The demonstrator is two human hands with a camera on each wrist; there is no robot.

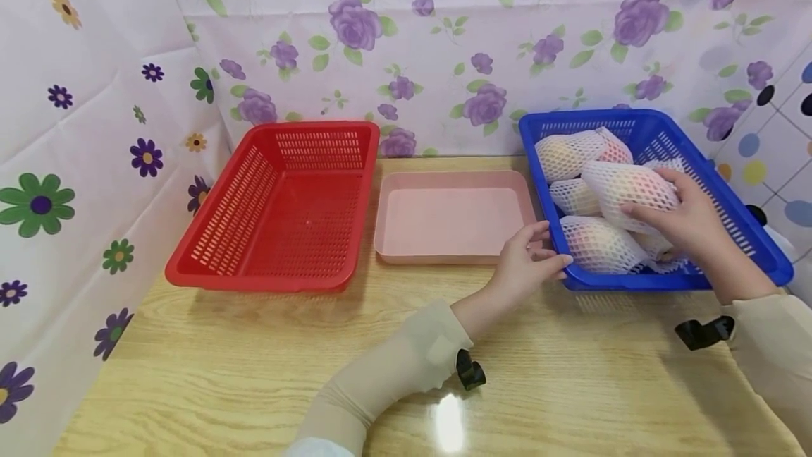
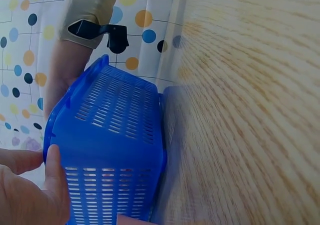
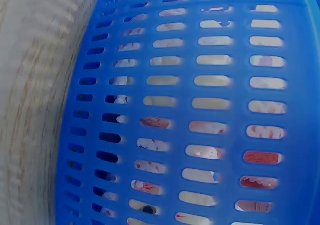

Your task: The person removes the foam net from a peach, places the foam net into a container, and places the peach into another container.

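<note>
In the head view my right hand [image 1: 685, 214] grips a fruit in a white foam net [image 1: 629, 192], yellowish and reddish under the mesh. It is above other netted fruits [image 1: 599, 245] in the blue basket [image 1: 758, 249]. My left hand [image 1: 520, 263] holds the basket's near left corner, thumb and fingers at the rim. In the left wrist view the left hand [image 2: 30, 190] pinches that rim, and the slotted blue basket wall [image 2: 107, 152] fills the middle. The right wrist view shows mostly the slotted basket wall [image 3: 215, 105]; the right hand is out of that view.
A pink tray [image 1: 453, 221] stands between the blue basket and a red basket [image 1: 304, 224] at the left. All are on a wood-grain table [image 1: 266, 365]. A flowered cloth [image 1: 431, 41] hangs behind, with patterned cloths at both sides.
</note>
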